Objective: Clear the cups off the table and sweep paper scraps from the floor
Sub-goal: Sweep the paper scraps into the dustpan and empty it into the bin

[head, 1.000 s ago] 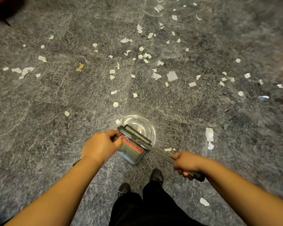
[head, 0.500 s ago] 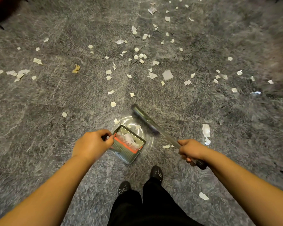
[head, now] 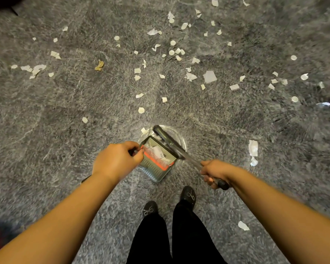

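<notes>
A grey-green dustpan [head: 155, 173] with an orange comb edge stands on the floor in front of my feet, with a few white scraps inside. My left hand [head: 117, 160] grips its handle, which the hand mostly hides. My right hand [head: 215, 171] holds the broom handle [head: 193, 162] near its black end grip. The dark broom head [head: 166, 139] lies across the dustpan's mouth. Several white paper scraps [head: 209, 76] are scattered over the grey stone floor beyond the pan, and one brownish scrap [head: 99, 65] lies to the left.
My black shoes [head: 188, 195] and dark trousers stand just behind the dustpan. More scraps lie to my right [head: 253, 147] and near my right foot [head: 243, 225]. A bright ceiling-light reflection rings the floor under the broom head. Something red shows at the lower left edge.
The broom head swung out away from the dustpan half a second ago and has come back against its mouth. My left hand has kept its grip on the pan.
</notes>
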`<state>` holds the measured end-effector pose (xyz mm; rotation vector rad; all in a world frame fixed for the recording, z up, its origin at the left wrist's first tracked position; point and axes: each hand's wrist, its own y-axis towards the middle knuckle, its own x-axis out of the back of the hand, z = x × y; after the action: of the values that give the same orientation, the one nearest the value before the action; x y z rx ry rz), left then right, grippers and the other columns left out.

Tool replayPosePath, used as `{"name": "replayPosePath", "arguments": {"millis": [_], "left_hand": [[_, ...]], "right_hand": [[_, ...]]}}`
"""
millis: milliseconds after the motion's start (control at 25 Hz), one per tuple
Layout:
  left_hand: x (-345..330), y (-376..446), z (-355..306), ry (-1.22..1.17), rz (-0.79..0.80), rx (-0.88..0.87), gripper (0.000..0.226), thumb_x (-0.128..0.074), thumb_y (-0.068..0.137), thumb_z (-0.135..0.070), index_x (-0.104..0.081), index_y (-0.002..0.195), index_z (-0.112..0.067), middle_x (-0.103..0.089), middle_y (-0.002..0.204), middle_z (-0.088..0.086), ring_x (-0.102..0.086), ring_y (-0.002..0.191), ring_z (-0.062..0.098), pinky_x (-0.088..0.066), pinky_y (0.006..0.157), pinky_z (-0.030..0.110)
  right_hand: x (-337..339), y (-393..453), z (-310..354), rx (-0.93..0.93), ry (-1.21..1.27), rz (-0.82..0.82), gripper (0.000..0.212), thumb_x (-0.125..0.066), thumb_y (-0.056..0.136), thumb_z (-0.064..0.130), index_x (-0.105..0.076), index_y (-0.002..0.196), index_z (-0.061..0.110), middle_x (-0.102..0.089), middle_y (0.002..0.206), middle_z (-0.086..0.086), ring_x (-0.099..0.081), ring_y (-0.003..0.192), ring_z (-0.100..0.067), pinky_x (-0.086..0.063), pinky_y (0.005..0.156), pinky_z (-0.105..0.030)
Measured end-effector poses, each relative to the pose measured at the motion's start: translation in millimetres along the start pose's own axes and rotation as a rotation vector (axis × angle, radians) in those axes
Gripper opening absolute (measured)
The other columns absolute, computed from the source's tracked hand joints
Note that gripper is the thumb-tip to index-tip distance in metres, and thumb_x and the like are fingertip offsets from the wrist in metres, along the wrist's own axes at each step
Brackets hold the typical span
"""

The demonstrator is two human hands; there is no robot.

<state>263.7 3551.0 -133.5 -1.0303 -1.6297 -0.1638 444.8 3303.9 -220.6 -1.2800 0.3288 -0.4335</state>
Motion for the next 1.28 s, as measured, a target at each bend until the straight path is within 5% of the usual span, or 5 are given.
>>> {"name": "replayPosePath", "arguments": {"millis": [320,640,760,1040,1280], "left_hand": [[2.9,-2.4,-3.0,0.009,0.018,0.0,0.019,-0.051,0.084,-0.055,-0.063,0.095,-0.045,-0.064,0.067,-0.019,-0.056,0.054,0.004,-0.037,0.044,0.021],[4.4,-0.3,0.3,0.02,0.004,-0.021,0.019,-0.049,0.085,-0.057,-0.062,0.093,-0.046,-0.06,0.063,-0.022,-0.053,0.049,0.0,-0.032,0.04,0.017],[3.6,1.1,0.0,0.04,0.001,-0.034,0.019,-0.048,0.085,-0.058,-0.061,0.091,-0.046,-0.059,0.062,-0.022,-0.052,0.049,0.001,-0.032,0.04,0.017],[4.9,3.6,2.1,0.031,0.013,-0.039,0.019,-0.047,0.085,-0.059,-0.06,0.091,-0.046,-0.058,0.062,-0.021,-0.05,0.048,0.0,-0.03,0.04,0.017],[8.3,0.7,3.9,0.031,0.022,-0.039,0.017,-0.047,0.087,-0.059,-0.058,0.091,-0.047,-0.059,0.062,-0.021,-0.052,0.049,0.002,-0.031,0.04,0.018]], "right_hand": [[13.0,3.6,-1.2,-0.144,0.062,0.051,0.044,-0.035,0.093,-0.002,-0.041,0.137,0.006,-0.052,0.055,-0.009,-0.046,0.04,-0.015,-0.041,0.038,-0.017],[4.9,22.3,3.1,-0.046,-0.107,0.06,0.053,-0.038,0.1,0.004,-0.027,0.147,0.028,-0.049,0.052,-0.006,-0.041,0.04,-0.012,-0.036,0.037,-0.019],[0.6,30.7,3.7,-0.08,-0.158,0.037,0.059,-0.034,0.097,0.0,-0.026,0.147,0.029,-0.046,0.051,-0.005,-0.038,0.039,-0.011,-0.033,0.036,-0.017],[-2.9,10.0,6.1,-0.03,-0.193,0.087,0.027,-0.036,0.102,0.008,-0.044,0.123,0.022,-0.037,0.038,0.005,-0.031,0.031,-0.006,-0.027,0.034,-0.014],[3.1,-32.0,-4.0,0.021,-0.038,0.025,0.046,-0.038,0.1,0.005,-0.035,0.139,0.029,-0.036,0.043,0.002,-0.031,0.032,-0.007,-0.026,0.034,-0.013]]}}
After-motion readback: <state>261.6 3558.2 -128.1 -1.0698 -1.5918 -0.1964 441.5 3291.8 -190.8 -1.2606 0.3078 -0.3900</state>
